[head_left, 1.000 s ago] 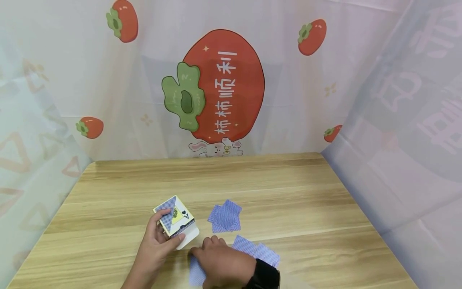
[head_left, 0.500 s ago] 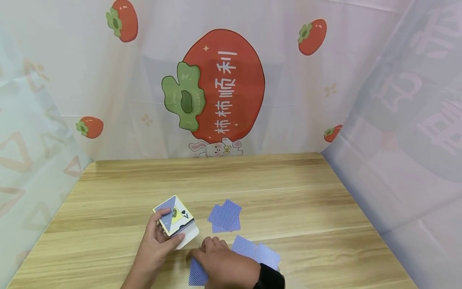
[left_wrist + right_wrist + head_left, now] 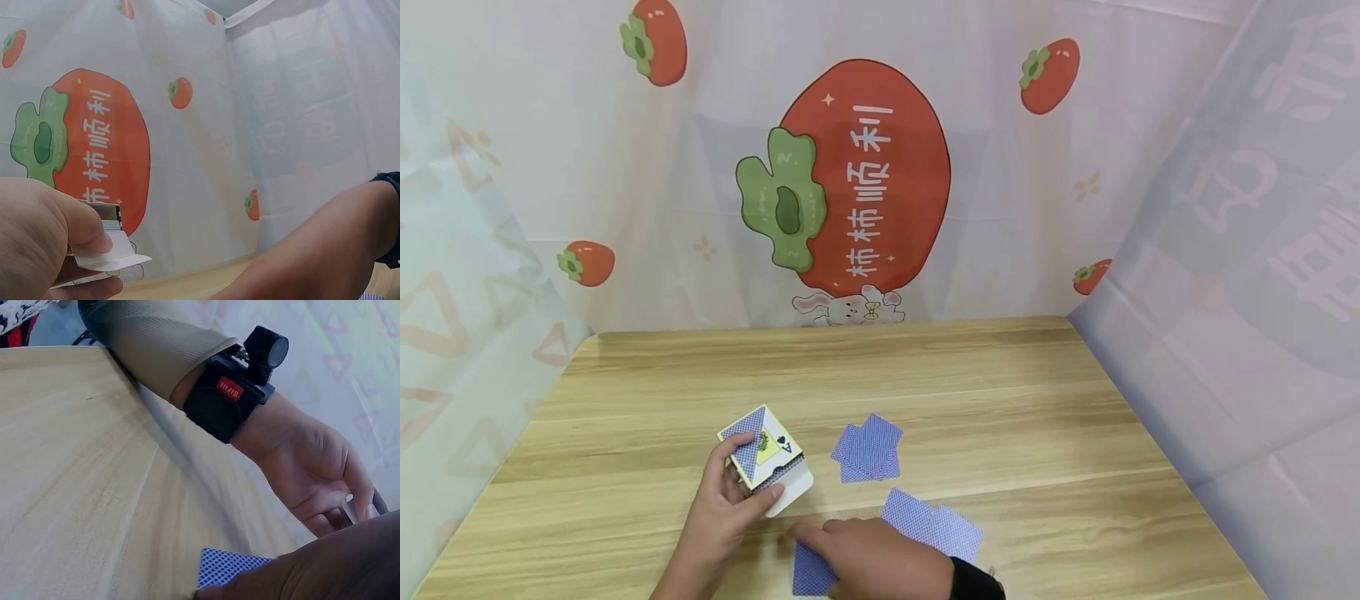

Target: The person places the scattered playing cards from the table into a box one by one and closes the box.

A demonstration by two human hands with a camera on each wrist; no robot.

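In the head view my left hand holds a playing card box, its fingers behind and over the far edge and its thumb at the near end. The box shows an ace of spades print and a blue check pattern, and its white flap stands open. The left wrist view shows white card edges inside the box. My right hand lies over a blue-backed playing card, one finger reaching to the card's upper left corner. Its other fingers are mostly hidden, so I cannot tell whether it pinches the card.
A small fanned pile of blue-backed cards lies beyond my right hand. More overlapping cards lie beside that hand, partly covered by it. The wood-grain table meets a printed white curtain at the back and sides.
My right hand and wrist have shifted slightly right and turned, its knuckles flatter now, showing more of the card beneath. The left hand and the box have stayed put.
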